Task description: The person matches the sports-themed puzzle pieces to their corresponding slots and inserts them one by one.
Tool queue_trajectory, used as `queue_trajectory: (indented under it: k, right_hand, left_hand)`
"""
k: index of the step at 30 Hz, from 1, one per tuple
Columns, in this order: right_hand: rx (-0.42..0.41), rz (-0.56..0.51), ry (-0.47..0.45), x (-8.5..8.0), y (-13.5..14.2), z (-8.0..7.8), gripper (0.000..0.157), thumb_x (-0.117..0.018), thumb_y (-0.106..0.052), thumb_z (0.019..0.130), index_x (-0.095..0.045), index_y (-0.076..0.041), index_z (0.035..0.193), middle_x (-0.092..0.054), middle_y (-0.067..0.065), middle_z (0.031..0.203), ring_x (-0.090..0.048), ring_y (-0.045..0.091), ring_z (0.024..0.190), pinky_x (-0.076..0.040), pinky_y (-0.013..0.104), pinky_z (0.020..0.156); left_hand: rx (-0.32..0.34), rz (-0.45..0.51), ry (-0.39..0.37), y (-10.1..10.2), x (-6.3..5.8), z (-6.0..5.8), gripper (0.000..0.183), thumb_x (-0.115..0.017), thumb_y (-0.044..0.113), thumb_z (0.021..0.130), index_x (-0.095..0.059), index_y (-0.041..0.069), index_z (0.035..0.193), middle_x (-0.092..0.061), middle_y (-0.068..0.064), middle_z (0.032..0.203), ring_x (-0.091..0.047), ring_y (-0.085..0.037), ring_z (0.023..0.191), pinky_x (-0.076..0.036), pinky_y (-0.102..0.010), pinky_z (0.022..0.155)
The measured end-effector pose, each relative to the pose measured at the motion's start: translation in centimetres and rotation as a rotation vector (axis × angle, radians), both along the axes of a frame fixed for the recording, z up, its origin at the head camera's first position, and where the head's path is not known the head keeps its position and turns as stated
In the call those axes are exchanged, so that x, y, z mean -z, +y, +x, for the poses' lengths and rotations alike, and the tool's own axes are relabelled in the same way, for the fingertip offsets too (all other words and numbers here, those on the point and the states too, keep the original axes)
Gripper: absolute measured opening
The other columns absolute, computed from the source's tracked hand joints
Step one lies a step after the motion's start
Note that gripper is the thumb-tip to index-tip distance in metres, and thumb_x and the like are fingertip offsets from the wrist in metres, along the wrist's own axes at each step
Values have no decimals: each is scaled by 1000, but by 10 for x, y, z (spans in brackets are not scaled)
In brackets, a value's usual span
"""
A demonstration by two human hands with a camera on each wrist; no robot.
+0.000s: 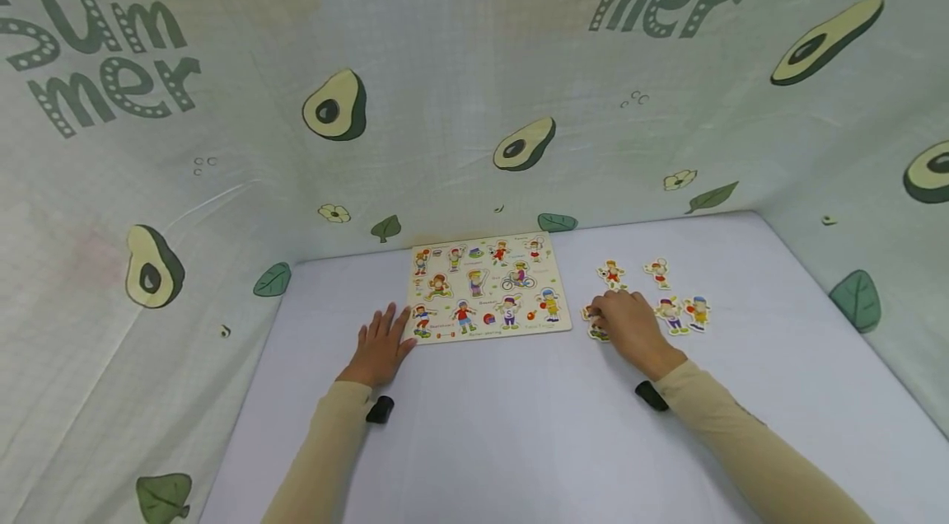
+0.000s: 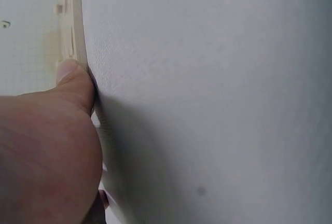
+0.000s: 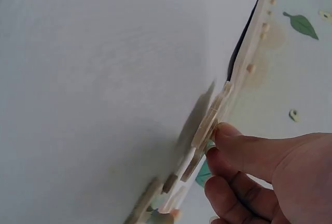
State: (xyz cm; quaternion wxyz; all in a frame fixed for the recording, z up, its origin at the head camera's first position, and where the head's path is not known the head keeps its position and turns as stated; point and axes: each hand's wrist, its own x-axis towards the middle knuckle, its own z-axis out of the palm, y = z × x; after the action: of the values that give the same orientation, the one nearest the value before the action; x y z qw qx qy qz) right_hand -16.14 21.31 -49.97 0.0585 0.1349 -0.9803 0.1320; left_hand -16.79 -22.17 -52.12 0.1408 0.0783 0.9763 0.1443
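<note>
The board point(image 1: 565, 321), a pale panel printed with figures at sport, lies flat at the far edge of the white worktop point(image 1: 519, 442), left of that edge's middle. The left hand point(image 1: 378, 349) is at the board's near left corner, fingers spread wide and holding nothing; in the left wrist view its thumb rests against the board's edge. The right hand point(image 1: 632, 328) is just beyond the board's right side, fingers drawn narrow; in the right wrist view thumb and forefinger pinch a thin wooden piece point(image 3: 208, 122), its printed face not readable there. Loose figure pieces lie between the board and the worktop's right edge: a footballer piece point(image 1: 611, 273) and a racket-player piece point(image 1: 658, 272) nearer the far edge, and, to the right of the right hand, a purple-trousered piece point(image 1: 672, 316) just beside a ball-player piece point(image 1: 698, 313). Another piece point(image 1: 599, 333) shows partly under the right hand. Writing: small captions are printed among the board's figures, most too small to read with certainty; one figure bears the letter S on its shirt. The backdrop cloth point(image 1: 437, 30) carries green lettering, "Summer" point(image 1: 151, 87), at left and right, the right one cut at the top.
</note>
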Motion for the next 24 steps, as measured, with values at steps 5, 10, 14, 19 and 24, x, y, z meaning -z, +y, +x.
queue_trajectory:
  k: [5, 10, 14, 19, 24]
  right_hand:
    - [-1, -26, 12, -2, -4, -1, 12, -84, -8, 90, -78, -5, 100, -75, 7, 90, -71, 30, 89, -52, 50, 86]
    - [-25, -67, 62, -8, -10, 0, 15, -86, -4, 87, -78, -5, 100, -75, 6, 91, -71, 29, 91, -52, 50, 87]
    - [-43, -88, 66, -11, -16, 1, 16, -86, -3, 87, -77, -5, 100, -75, 6, 92, -71, 30, 92, -51, 49, 85]
    - [-65, -96, 75, -12, -23, 1, 16, -85, -3, 87, -77, -5, 101, -75, 6, 94, -70, 30, 93, -52, 49, 87]
    - [-90, -97, 85, -13, -31, 0, 17, -86, -3, 86, -78, -7, 100, -75, 4, 92, -69, 27, 90, -52, 48, 86]
  left_hand:
    - [8, 11, 0, 0, -5, -1, 65, -46, 35, 115, -24, 5, 168, -9, -27, 175, -5, -52, 160, -5, -70, 126]
    - [27, 11, 3, 0, -7, -4, 65, -45, 33, 115, -22, 5, 168, -8, -28, 175, -5, -53, 160, -6, -71, 126]
    - [36, 9, 5, -1, -5, -4, 65, -45, 33, 115, -22, 5, 168, -8, -28, 174, -5, -53, 159, -6, -71, 126]
    - [33, 28, 14, -1, -4, -3, 64, -45, 33, 115, -24, 3, 167, -10, -29, 174, -7, -54, 159, -7, -71, 125]
    - [27, 11, 1, -1, -7, -1, 65, -46, 32, 115, -23, 4, 168, -9, -28, 174, -6, -54, 159, -6, -71, 126]
